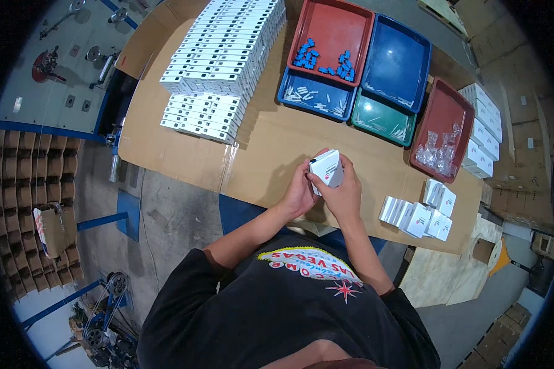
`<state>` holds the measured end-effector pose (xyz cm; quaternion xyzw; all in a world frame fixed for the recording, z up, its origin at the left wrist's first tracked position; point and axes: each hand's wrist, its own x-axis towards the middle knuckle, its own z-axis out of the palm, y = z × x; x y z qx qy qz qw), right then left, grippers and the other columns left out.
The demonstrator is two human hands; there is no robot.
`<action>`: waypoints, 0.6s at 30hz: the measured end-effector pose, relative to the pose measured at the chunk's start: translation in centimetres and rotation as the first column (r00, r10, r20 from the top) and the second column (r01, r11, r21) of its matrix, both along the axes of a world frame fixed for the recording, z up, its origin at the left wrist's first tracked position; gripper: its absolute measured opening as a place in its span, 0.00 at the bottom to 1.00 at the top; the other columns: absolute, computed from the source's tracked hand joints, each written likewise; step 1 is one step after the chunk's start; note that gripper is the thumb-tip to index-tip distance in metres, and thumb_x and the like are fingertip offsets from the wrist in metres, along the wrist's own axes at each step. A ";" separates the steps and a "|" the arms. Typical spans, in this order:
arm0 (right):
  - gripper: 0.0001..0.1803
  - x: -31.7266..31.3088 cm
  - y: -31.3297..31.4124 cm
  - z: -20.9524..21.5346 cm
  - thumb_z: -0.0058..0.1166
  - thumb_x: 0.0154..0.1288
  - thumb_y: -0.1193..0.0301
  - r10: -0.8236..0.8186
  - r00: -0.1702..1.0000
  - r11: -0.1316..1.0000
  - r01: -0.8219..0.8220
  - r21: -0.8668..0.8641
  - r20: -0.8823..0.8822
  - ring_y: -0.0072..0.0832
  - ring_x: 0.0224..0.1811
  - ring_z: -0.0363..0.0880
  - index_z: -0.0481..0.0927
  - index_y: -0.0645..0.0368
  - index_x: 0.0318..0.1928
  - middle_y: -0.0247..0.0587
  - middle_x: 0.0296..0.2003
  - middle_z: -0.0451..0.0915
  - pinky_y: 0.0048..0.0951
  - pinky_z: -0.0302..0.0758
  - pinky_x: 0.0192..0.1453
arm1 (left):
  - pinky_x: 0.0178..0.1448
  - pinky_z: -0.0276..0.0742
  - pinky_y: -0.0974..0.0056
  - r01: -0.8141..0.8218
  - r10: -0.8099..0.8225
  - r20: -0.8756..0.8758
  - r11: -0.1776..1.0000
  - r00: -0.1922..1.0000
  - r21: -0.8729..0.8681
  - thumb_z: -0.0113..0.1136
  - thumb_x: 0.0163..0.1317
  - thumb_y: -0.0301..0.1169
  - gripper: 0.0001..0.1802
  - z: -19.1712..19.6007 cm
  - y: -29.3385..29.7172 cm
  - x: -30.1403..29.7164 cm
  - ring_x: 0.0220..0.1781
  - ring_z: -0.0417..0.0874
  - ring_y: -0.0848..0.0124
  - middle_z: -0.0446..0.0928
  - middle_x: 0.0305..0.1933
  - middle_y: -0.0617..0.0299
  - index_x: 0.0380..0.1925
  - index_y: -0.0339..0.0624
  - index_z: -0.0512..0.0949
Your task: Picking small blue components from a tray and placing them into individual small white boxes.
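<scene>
A small white box point(327, 168) with a dark spot at one corner is held up between both hands over the near edge of the cardboard-covered table point(258, 166). My left hand point(300, 192) closes round its left side. My right hand point(345, 192) grips it from the right, the thumb lying across its lower face. Nearest on the right stands a loose group of similar small white boxes point(417, 219). Beyond my hands are a blue tray point(283, 101) with small white tube-like pieces and a green tray point(366, 123) with thin clear pieces.
Tall stacks of white boxes point(221, 55) fill the far left. A red tray point(332, 31) holds blue pieces. Beside it sits a larger blue tray point(397, 55). Another red tray point(440, 104) contains clear plastic pieces. More white boxes point(483, 135) line the right edge.
</scene>
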<state>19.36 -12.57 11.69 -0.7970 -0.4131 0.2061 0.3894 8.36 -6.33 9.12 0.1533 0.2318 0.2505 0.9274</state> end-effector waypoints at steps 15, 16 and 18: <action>0.47 -0.1 0.1 0.3 0.79 0.49 0.52 0.012 1.000 1.000 -0.012 0.003 0.007 0.52 0.56 0.82 0.72 0.66 0.63 0.59 0.54 0.81 0.45 0.79 0.59 | 0.71 0.70 0.55 -0.006 0.006 0.010 1.000 1.000 0.017 0.33 0.80 0.53 0.31 0.2 0.0 -0.2 0.69 0.74 0.67 0.73 0.69 0.62 0.77 0.57 0.63; 0.47 -0.1 0.1 0.4 0.79 0.49 0.52 0.014 1.000 1.000 -0.014 0.001 -0.009 0.52 0.56 0.82 0.72 0.67 0.63 0.59 0.54 0.81 0.45 0.79 0.59 | 0.71 0.70 0.55 -0.005 0.005 0.011 1.000 1.000 0.018 0.33 0.80 0.53 0.31 0.2 0.0 -0.2 0.69 0.74 0.67 0.73 0.69 0.62 0.77 0.57 0.63; 0.47 0.0 0.1 0.3 0.79 0.49 0.51 0.016 1.000 1.000 -0.016 -0.001 0.001 0.52 0.56 0.82 0.72 0.67 0.63 0.59 0.54 0.81 0.45 0.79 0.59 | 0.71 0.71 0.55 -0.015 0.015 -0.011 1.000 1.000 0.003 0.33 0.80 0.53 0.31 0.2 0.0 -0.2 0.69 0.74 0.66 0.73 0.69 0.62 0.77 0.57 0.62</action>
